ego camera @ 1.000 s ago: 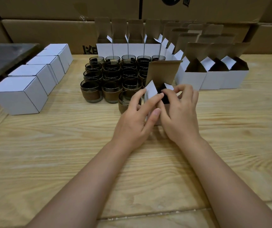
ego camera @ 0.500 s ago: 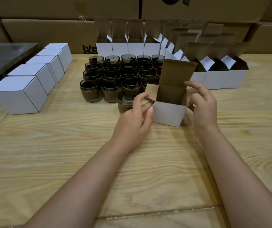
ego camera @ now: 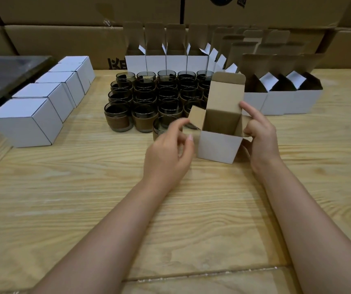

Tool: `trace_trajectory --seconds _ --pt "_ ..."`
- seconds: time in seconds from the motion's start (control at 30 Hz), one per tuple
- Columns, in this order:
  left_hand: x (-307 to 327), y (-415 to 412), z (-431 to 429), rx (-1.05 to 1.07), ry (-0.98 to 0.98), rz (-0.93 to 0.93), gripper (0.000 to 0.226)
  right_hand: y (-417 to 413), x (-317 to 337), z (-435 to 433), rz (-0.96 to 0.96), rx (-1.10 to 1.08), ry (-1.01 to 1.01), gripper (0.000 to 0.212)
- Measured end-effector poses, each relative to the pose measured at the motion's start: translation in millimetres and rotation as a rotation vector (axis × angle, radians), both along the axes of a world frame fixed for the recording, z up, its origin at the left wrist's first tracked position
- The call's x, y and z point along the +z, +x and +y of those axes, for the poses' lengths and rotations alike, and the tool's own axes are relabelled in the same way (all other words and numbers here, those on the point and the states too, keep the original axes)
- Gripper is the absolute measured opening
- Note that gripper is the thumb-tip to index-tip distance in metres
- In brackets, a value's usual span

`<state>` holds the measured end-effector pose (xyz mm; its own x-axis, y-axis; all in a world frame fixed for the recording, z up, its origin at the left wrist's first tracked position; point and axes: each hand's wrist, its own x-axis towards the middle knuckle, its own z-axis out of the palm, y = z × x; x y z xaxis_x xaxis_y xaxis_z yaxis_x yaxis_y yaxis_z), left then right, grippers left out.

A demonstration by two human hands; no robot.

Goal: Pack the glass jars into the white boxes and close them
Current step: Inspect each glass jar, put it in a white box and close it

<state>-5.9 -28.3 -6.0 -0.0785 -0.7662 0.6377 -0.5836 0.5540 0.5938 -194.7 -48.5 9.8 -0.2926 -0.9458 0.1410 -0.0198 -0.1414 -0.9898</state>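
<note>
An open white box (ego camera: pixel 218 146) stands on the wooden table (ego camera: pixel 85 198) in front of me, its lid upright and its side flaps spread. Its brown inside looks empty. My right hand (ego camera: pixel 259 134) holds the box's right flap, with the index finger against the lid's edge. My left hand (ego camera: pixel 167 151) hovers just left of the box, fingers loosely curled and holding nothing, close to the left flap. Several dark glass jars (ego camera: pixel 149 96) with brown bands stand in rows behind. The nearest jar (ego camera: pixel 160 126) is partly hidden by my left hand.
Several closed white boxes (ego camera: pixel 26 122) line the table's left side. Open white boxes stand in a back row (ego camera: pixel 166 62) and at the right (ego camera: pixel 282 100). Large brown cartons (ego camera: pixel 64 39) wall off the back. A dark surface (ego camera: pixel 5 75) lies at far left.
Both hands were together on the box's top flaps. They have moved apart; the flaps now stand open, and my left hand has let go of the left flap.
</note>
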Motion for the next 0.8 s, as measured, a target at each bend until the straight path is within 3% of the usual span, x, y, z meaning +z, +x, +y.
trace_trajectory --seconds 0.1,0.17,0.23,0.3,0.5,0.67,0.8 --pt "3 7 -5 0.161 -0.044 0.204 0.044 0 0 0 -0.002 -0.002 -0.016 0.057" --pt "3 12 -12 0.248 0.152 0.278 0.072 1 1 0 0.012 -0.003 -0.028 0.056" --pt "0 14 -18 0.296 0.369 0.21 0.105 1 1 0 0.016 -0.004 -0.035 0.055" --pt "-4 14 -22 0.298 0.486 0.135 0.116 0 0 -1 0.027 -0.008 -0.039 0.057" --pt "-11 18 -28 0.268 0.463 0.221 0.081 4 1 3 0.124 -0.043 -0.143 0.055" --pt "-7 15 -25 0.251 0.313 0.34 0.077 10 5 11 0.303 -0.194 -0.255 0.047" --pt "-4 12 -20 0.205 0.207 0.347 0.076 18 10 19 0.542 -0.45 -0.479 0.04"
